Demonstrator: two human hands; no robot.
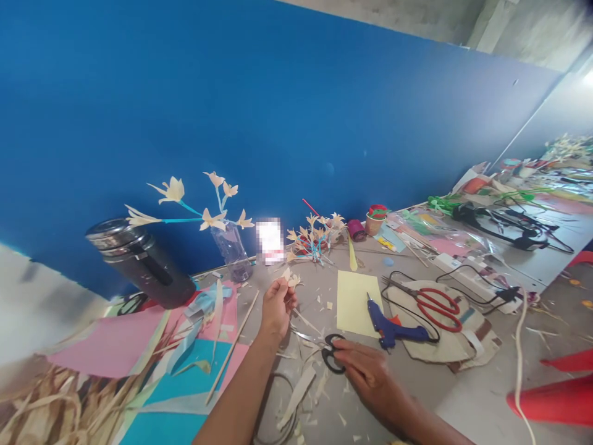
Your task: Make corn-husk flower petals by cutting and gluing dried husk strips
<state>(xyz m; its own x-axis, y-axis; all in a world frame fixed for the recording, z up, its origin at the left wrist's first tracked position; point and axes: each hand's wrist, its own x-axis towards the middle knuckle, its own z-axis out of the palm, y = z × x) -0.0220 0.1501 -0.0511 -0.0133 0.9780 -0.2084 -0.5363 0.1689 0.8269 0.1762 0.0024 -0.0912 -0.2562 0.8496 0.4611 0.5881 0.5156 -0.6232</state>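
Note:
Pinched in the fingers of my left hand (278, 304) is a small cream-coloured handmade flower (291, 278), its petals pointing up and away. My right hand (370, 374) is closed on the black handles of a pair of scissors (333, 353), low over the table. Their blades point left, toward my left wrist. Around both hands lie pale scraps and a curled strip (299, 395). Just beyond my left hand stands a bunch of similar small flowers (315, 238) with blue stems. A clear bottle (230, 250) holds more of them, on longer stems.
A blue glue gun (393, 327) rests partly on a yellow sheet (354, 296). Red-handled scissors (438, 306) lie on a pale pad (407, 340). A dark flask (143, 266) leans at left beside coloured paper (171, 383). A power strip (472, 281) with cables is at right.

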